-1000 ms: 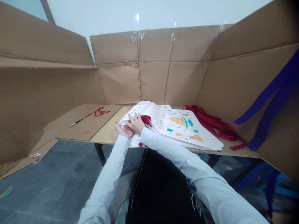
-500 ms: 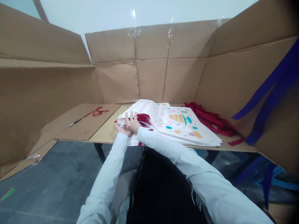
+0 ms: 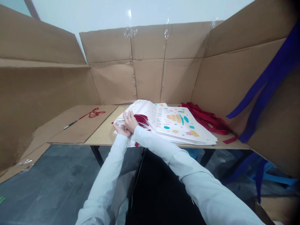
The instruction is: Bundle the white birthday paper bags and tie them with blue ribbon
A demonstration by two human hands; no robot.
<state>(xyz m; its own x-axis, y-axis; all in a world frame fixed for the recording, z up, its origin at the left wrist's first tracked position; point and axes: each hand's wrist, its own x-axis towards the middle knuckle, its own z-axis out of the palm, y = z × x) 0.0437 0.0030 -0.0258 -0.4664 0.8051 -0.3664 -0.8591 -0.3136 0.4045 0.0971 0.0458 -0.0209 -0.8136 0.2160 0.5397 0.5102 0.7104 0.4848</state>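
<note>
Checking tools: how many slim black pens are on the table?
1: the slim black pen lies on the brown cardboard sheet at left, near a thin red cord. Others could hide under the stack of white printed bags.

stacked white birthday bags [image 3: 180,128], red handles [image 3: 142,120], lying flat

This looks like a makeshift assembly corner in a warehouse or factory hall. Flattened cardboard sheets [image 3: 147,62] joined with clear tape [image 3: 129,32] wall off a metal-legged desk [image 3: 100,137] on a grey floor [image 3: 58,165], before a white wall [image 3: 70,15]. A stack of printed paper bags [image 3: 180,125] and loose red handle cords [image 3: 206,118] suggest a small packing station.
</note>
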